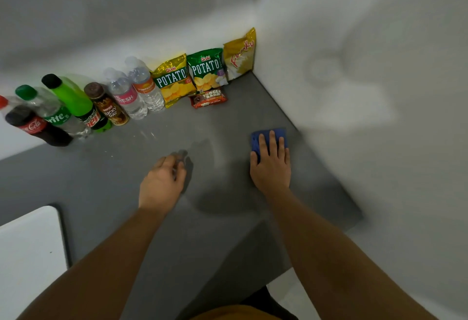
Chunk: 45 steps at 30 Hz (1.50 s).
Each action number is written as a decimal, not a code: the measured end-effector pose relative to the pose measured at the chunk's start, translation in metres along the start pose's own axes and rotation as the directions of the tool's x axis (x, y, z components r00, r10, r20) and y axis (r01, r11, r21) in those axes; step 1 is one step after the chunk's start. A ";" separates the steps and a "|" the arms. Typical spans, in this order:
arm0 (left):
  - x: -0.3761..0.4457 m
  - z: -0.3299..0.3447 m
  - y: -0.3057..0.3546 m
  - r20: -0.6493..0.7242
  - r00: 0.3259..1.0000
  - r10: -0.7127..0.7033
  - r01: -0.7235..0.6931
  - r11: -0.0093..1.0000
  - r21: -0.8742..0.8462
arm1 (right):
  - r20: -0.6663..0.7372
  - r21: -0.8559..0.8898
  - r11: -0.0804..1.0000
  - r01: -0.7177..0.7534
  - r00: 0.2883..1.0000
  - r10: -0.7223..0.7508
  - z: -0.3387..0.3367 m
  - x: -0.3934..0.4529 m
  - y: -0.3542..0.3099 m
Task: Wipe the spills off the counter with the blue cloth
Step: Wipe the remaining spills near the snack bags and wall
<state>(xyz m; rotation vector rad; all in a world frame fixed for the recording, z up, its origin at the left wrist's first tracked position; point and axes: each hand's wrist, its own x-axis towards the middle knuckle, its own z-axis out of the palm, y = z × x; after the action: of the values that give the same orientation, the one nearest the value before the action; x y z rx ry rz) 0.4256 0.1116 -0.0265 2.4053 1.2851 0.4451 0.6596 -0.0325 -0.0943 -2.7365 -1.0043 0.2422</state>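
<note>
The blue cloth [268, 137] lies bunched on the grey counter [101, 180] near the right wall. My right hand [271, 165] presses flat on it with straight fingers, covering most of it. My left hand [162, 183] hovers over the counter's middle, its fingers curled round a small clear object [181, 161] that is too blurred to name. A few wet drops glint on the counter [149, 133] in front of the bottles, and a faint wet smear [205, 145] shows between my hands.
Along the back wall stand several drink bottles [76, 109] and water bottles [141, 86], then snack bags [205, 69] and a fudge bar pack [209, 98] in the corner. A white wall [354, 91] bounds the right side. A white surface [27, 256] sits at lower left.
</note>
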 end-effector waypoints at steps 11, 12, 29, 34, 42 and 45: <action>-0.007 0.009 0.000 0.004 0.999 -0.039 0.039 0.996 -0.084 | 0.008 -0.035 0.995 0.096 0.995 -0.095 0.028 -0.091 -0.034; -0.007 0.009 -0.002 0.002 0.999 -0.049 0.049 0.995 -0.087 | 0.012 -0.034 0.993 0.116 0.993 -0.116 0.030 -0.092 -0.041; 0.010 0.001 -0.030 -0.018 0.993 -0.117 0.115 0.989 -0.092 | 0.064 -0.011 0.981 0.195 0.979 -0.194 0.014 0.059 -0.074; 0.005 -0.001 -0.033 -0.017 0.992 -0.123 0.121 0.988 -0.095 | 0.034 -0.010 0.991 0.132 0.991 -0.131 0.004 0.049 -0.043; -0.027 -0.005 -0.044 -0.038 0.992 -0.122 0.119 0.990 -0.071 | 0.031 -0.062 0.994 0.091 0.996 -0.089 0.003 -0.034 -0.001; -0.042 -0.010 -0.050 -0.040 0.990 -0.132 0.129 0.990 -0.065 | 0.035 -0.046 0.991 0.124 0.992 -0.123 0.009 -0.073 0.002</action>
<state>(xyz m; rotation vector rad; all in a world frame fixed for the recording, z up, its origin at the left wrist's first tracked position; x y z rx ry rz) 0.3630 0.1031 -0.0454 2.2561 1.4165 0.4948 0.6040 -0.0806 -0.0973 -2.7079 -1.1986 0.2443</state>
